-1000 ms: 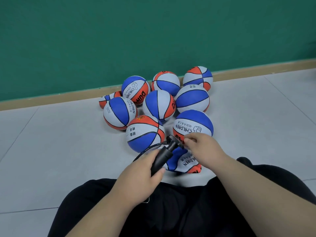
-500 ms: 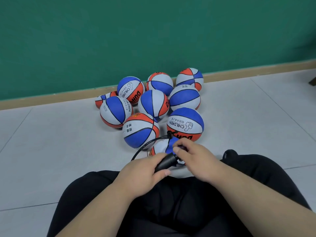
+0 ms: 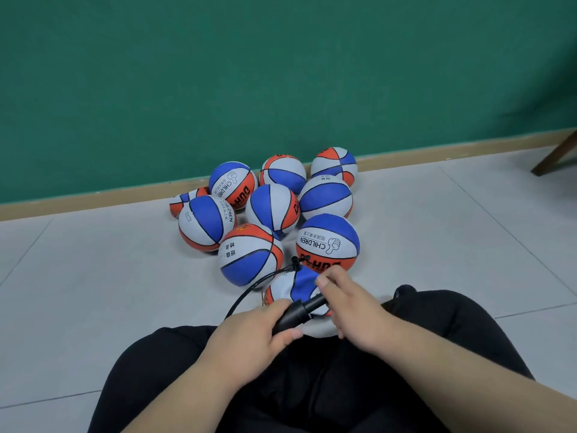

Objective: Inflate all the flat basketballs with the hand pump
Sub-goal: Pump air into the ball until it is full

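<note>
A flat blue, white and orange basketball (image 3: 292, 289) lies on the floor just in front of my legs. My left hand (image 3: 253, 335) grips the black barrel of the hand pump (image 3: 295, 315). My right hand (image 3: 346, 307) grips the pump's handle end, its fingers curled over it. A thin black hose (image 3: 249, 292) loops from the pump up to the top of the flat ball. Several round balls (image 3: 249, 253) of the same colours stand clustered behind it. Another flat ball (image 3: 184, 203) lies at the cluster's back left by the wall.
The green wall (image 3: 281, 73) with a wooden skirting board (image 3: 93, 200) runs close behind the balls. A dark wooden furniture leg (image 3: 554, 156) stands at the far right. My black-trousered legs (image 3: 312, 385) fill the bottom of the view. Grey floor tiles (image 3: 109, 276) spread to both sides.
My right hand has pushed the pump handle in towards my left hand, then drawn it out slightly. The view has tilted so the balls sit higher and further away.
</note>
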